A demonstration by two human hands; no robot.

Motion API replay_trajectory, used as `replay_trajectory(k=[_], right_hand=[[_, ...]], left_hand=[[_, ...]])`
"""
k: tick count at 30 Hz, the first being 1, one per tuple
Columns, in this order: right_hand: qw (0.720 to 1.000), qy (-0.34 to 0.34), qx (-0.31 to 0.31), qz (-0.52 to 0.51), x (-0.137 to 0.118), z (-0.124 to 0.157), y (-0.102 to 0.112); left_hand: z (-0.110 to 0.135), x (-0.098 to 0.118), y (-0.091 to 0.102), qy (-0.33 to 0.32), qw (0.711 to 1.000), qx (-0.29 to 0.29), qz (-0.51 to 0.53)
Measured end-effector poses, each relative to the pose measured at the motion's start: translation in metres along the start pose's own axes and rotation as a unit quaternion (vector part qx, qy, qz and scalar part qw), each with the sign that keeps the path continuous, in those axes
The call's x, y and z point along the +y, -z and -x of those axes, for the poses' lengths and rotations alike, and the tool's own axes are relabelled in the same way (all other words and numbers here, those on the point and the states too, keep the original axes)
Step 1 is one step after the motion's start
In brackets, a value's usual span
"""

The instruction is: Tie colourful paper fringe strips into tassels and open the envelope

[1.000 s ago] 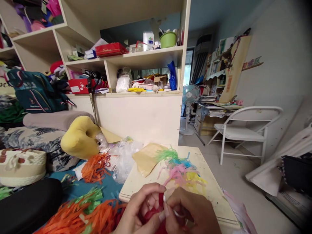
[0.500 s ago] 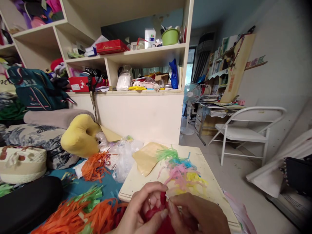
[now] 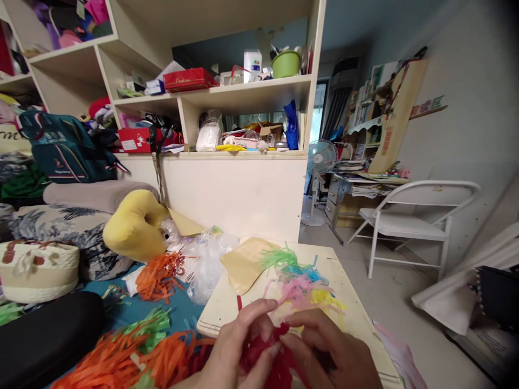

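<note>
My left hand [image 3: 239, 346] is closed around red crepe-like paper strips [image 3: 279, 373], thumb and fingers pinching the bunch. Close against it, my right hand [image 3: 330, 348] pinches the top of the same red bunch between thumb and forefinger. A single red strip end pokes up behind my left hand. Both hands are over the near part of a cream board [image 3: 219, 308]. On the board just beyond lie fringed strips in green [image 3: 279, 256], blue [image 3: 306, 273], pink [image 3: 298, 289] and yellow [image 3: 324, 298]. The lower part of the red bunch is partly hidden by my hands.
Tan paper [image 3: 245, 262] lies on the board's far left corner. Orange strips [image 3: 117, 354], a black case [image 3: 52, 335], clear plastic bags [image 3: 206, 275] and a yellow cushion [image 3: 133, 224] are at left. A white folding chair [image 3: 409, 221] stands at right.
The red paper between my fingers has shifted and shows more at the top. My right fingers have spread slightly upward. A red strip now sticks up behind my left hand.
</note>
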State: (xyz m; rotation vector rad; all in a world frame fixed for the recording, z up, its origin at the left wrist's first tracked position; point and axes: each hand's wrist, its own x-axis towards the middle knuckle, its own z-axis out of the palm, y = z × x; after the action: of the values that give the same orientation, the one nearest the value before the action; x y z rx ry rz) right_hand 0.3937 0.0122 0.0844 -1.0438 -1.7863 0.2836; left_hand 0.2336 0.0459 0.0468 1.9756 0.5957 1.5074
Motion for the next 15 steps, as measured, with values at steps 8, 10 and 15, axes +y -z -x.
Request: replay_trajectory(k=[8,10,15], right_hand=[[0.997,0.015,0.006,-0.07,0.011,-0.003,0.0],[0.993,0.056,0.04,-0.091,0.017,-0.002,0.004],[0.988,0.05,0.051,-0.14,0.028,0.002,0.009]], left_hand=[[-0.018,-0.004,0.004,-0.259,0.942,-0.018,-0.212],[-0.022,0.001,0.005,-0.276,0.933,-0.031,-0.229],[-0.026,0.011,-0.002,-0.279,0.91,-0.089,-0.294]])
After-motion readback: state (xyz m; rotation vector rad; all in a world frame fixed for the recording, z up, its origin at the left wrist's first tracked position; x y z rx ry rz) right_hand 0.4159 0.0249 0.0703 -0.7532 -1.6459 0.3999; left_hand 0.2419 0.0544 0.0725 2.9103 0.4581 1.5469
